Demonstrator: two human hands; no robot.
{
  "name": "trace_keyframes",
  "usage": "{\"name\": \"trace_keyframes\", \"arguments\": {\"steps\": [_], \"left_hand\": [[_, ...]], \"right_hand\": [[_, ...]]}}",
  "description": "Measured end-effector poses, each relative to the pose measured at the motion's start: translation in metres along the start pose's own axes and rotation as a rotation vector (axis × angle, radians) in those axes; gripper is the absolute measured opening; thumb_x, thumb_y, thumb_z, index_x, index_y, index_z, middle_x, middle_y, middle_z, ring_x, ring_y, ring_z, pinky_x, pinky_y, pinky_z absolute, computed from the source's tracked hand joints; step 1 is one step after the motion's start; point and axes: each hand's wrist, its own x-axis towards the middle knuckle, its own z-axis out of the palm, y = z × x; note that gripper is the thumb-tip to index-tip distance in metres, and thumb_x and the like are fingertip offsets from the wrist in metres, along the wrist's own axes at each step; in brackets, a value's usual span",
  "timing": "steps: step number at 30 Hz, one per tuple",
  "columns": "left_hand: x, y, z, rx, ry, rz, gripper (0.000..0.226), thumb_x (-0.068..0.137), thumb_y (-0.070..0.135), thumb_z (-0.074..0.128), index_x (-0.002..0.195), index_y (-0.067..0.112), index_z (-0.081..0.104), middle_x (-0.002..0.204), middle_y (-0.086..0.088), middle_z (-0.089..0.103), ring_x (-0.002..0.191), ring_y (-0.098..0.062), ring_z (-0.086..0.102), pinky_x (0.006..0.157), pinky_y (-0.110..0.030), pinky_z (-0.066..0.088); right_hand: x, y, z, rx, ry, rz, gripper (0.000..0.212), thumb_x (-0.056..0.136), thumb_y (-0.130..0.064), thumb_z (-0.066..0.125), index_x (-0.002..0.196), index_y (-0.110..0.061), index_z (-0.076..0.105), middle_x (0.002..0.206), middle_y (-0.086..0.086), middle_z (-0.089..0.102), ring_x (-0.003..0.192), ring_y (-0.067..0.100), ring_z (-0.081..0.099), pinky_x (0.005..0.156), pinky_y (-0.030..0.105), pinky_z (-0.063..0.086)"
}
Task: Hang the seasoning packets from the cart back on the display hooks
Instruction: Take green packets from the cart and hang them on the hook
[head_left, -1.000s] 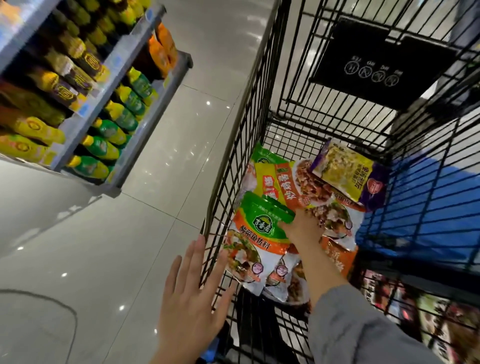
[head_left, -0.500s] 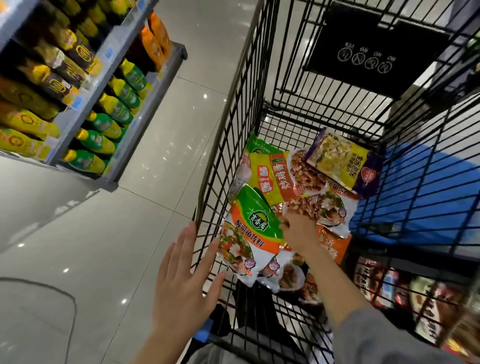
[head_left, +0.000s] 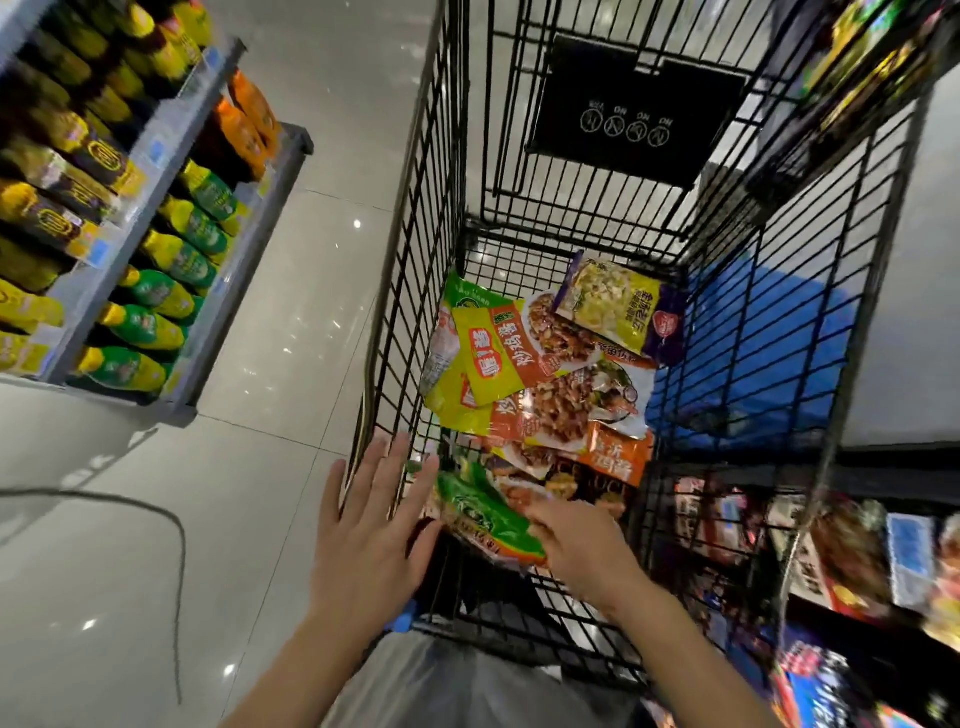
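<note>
Several seasoning packets lie in the black wire cart (head_left: 415, 244): a yellow and orange one (head_left: 498, 353), a purple and yellow one (head_left: 618, 306) at the far end, an orange one (head_left: 618, 454). My right hand (head_left: 576, 540) grips a green-topped packet (head_left: 483, 512) and holds it tilted above the near end of the cart. My left hand (head_left: 371, 530) is flat with fingers spread, close to the cart's left wall and beside the packet; contact with either is unclear.
A grey shelf (head_left: 156, 171) with green and yellow bottles stands to the left across the tiled aisle floor (head_left: 291, 332). On the right, a display (head_left: 852, 551) with colourful packets runs alongside the cart. A blue surface (head_left: 753, 364) shows through the cart's right wall.
My right hand has lifted the green-topped packet off the pile and drawn it toward me. My left hand has moved closer to the cart and the packet. The view has shifted.
</note>
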Motion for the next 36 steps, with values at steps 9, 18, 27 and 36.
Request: {"name": "trace_keyframes", "arguments": {"steps": [9,18,27,36], "left_hand": [[-0.001,-0.003,0.0,-0.023,-0.123,0.069,0.049,0.085,0.038,0.04,0.129,0.021,0.055,0.141,-0.009,0.047,0.135,-0.025,0.032,0.112,-0.054,0.015],[-0.002,-0.007,-0.003,-0.086,-0.152,0.115,0.051,0.084,0.041,0.04,0.129,0.023,0.055,0.141,-0.008,0.047,0.136,-0.023,0.03,0.114,-0.052,0.008],[0.05,-0.001,-0.01,-0.185,-0.103,0.43,0.09,0.051,0.032,0.087,0.131,0.02,0.046,0.136,-0.01,0.051,0.13,-0.031,0.043,0.107,-0.054,0.029],[0.103,0.021,-0.031,-0.626,-0.141,0.676,0.028,0.087,0.038,0.045,0.088,0.02,0.066,0.077,0.007,0.065,0.063,-0.016,0.062,0.046,-0.024,0.048]], "right_hand": [[-0.011,0.002,-0.017,-0.016,0.228,0.21,0.019,0.094,-0.016,0.046,0.103,-0.015,0.062,0.093,0.001,0.065,0.085,0.023,0.058,0.066,0.031,0.04],[-0.004,-0.014,-0.012,-0.044,0.274,0.371,0.017,0.096,-0.018,0.043,0.102,-0.015,0.059,0.09,0.001,0.062,0.077,0.017,0.051,0.066,0.031,0.041],[-0.036,-0.049,-0.026,-0.21,0.22,0.251,0.027,0.095,-0.014,0.04,0.111,-0.019,0.061,0.101,0.003,0.065,0.091,0.023,0.057,0.075,0.035,0.047],[-0.099,-0.055,-0.046,0.043,0.597,0.346,0.023,0.092,-0.016,0.052,0.11,-0.017,0.068,0.105,-0.003,0.069,0.095,0.012,0.062,0.084,0.023,0.045]]}}
